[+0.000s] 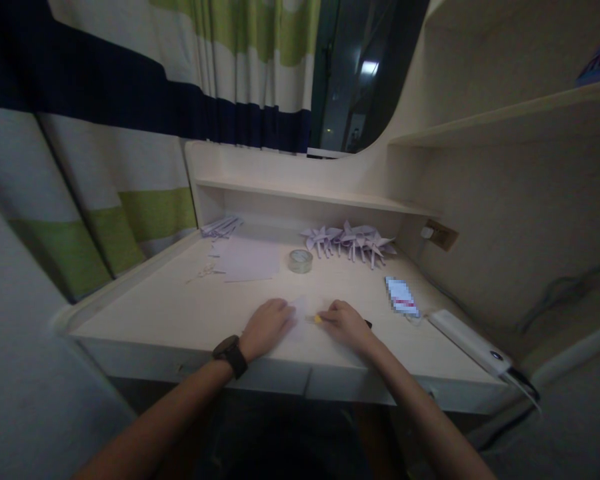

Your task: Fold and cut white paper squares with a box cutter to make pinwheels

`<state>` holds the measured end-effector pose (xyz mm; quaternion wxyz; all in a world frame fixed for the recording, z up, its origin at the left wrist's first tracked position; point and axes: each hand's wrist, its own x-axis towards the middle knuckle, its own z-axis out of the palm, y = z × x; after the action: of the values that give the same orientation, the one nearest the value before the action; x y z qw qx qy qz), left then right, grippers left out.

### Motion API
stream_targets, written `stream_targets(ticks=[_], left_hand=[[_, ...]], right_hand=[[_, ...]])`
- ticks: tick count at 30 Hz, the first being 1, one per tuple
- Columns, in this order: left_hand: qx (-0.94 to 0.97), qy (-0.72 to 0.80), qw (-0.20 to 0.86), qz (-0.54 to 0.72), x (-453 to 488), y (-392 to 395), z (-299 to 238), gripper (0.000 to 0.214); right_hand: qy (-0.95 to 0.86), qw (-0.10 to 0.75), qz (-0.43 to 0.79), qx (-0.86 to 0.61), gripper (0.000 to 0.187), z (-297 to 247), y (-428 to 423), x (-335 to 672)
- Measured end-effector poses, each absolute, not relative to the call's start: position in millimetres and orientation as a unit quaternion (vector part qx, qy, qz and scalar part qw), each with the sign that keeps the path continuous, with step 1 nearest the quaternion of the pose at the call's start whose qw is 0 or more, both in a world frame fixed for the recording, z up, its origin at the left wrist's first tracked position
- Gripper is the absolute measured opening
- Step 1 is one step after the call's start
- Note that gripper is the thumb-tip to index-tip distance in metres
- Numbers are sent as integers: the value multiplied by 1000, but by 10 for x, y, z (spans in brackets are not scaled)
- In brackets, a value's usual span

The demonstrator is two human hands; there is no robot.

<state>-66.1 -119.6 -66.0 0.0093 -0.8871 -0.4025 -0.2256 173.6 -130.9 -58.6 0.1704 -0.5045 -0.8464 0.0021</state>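
My left hand (270,327), with a dark watch on its wrist, lies on a small piece of white paper (297,325) near the desk's front edge. Its fingers rest fairly flat and press the paper down. To the right of the paper, my right hand (347,325) is closed around a yellow and black utility knife (318,319). The knife's thin front end points left toward the paper; whether it touches is too blurred to tell. A dark end of it shows past the hand's right side.
Behind my hands stands a roll of clear tape (301,261). Paper sheets (247,257), paper sticks (222,227) and small scraps (207,269) lie left. Several paper pinwheels (353,241) are at the back. A phone (401,297) and a white power strip (467,343) lie right.
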Motion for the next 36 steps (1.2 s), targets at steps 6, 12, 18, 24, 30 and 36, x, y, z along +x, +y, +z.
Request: stream_targets(ticks=[6,12,18,24,30,36], left_hand=[[-854,-479,65,-195,-470,-1188,-575,26],[-892,-412,31,-184,-498,-1149,-545,43],[-915,-381,-36,-129,-591,-1145,-686,54],[-916,-378,-31,-133,-578,-1156,-693,54],[-918,-374,-32,-128,-585,-1149,-714,52],[-919,-372,-29,-124,-591,-1159,-709,52]], right_hand=[[-845,171,6,-506,25,-572,-1206,1812],[-839,174,-14,-515,25,-606,-1134,1860],[-853,183,-2,-489,25,-611,-1145,1842],[-879,171,15,-445,23,-566,-1251,1843],[-881,169,14,-442,23,-557,-1344,1806],[-877,175,0,-447,21,-605,-1394,1754]])
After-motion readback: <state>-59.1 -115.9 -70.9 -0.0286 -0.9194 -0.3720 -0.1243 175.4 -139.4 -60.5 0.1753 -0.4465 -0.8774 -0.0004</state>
